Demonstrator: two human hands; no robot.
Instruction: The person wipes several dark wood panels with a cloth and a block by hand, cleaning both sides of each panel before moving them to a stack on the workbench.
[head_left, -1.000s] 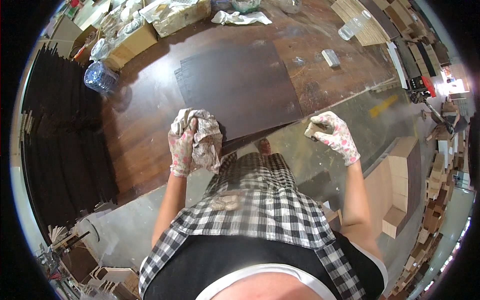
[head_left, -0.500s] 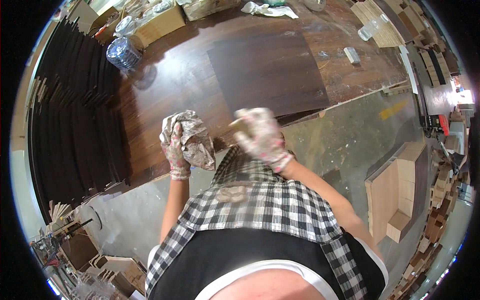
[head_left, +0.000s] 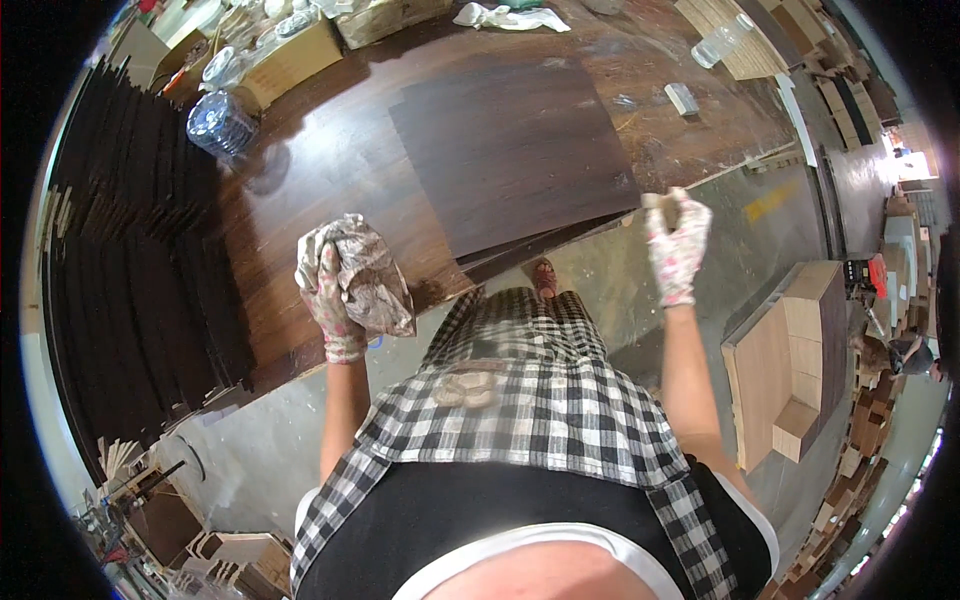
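The left hand (head_left: pixel 332 300), in a flowered glove, was clenched around a crumpled, stained rag (head_left: pixel 368 275) at centre left of the frame. The rag was grey-brown and bunched, hanging down past the palm, over the near edge of the tabletop (head_left: pixel 330 170). The right hand (head_left: pixel 676 243), gloved the same way, pinched a small pale block (head_left: pixel 660 201) at centre right, raised just off the near right corner of the dark board (head_left: pixel 512 150).

The board was a square, dark brown, wood-grained sheet lying flat at upper centre, on top of at least one more sheet whose edge showed beneath its near side. The tabletop under it was a glossy reddish brown with dull smears near the rag.

Farther out, a clear plastic bottle (head_left: pixel 222 122) stood at upper left, beside cardboard boxes (head_left: pixel 290 60) along the far edge. A white cloth (head_left: pixel 505 16) lay at the top, and a small grey block (head_left: pixel 682 98) at upper right. Stacks of dark panels (head_left: pixel 130 270) filled the left side. Pale wooden boxes (head_left: pixel 795 360) sat on the concrete floor (head_left: pixel 620 290) at right. A sandalled foot (head_left: pixel 545 278) showed below the tabletop's edge.

Both forearms rose from the lower edge, bare, the left bent inward, the right stretched straight up and outward. A checked apron covered the body between them.
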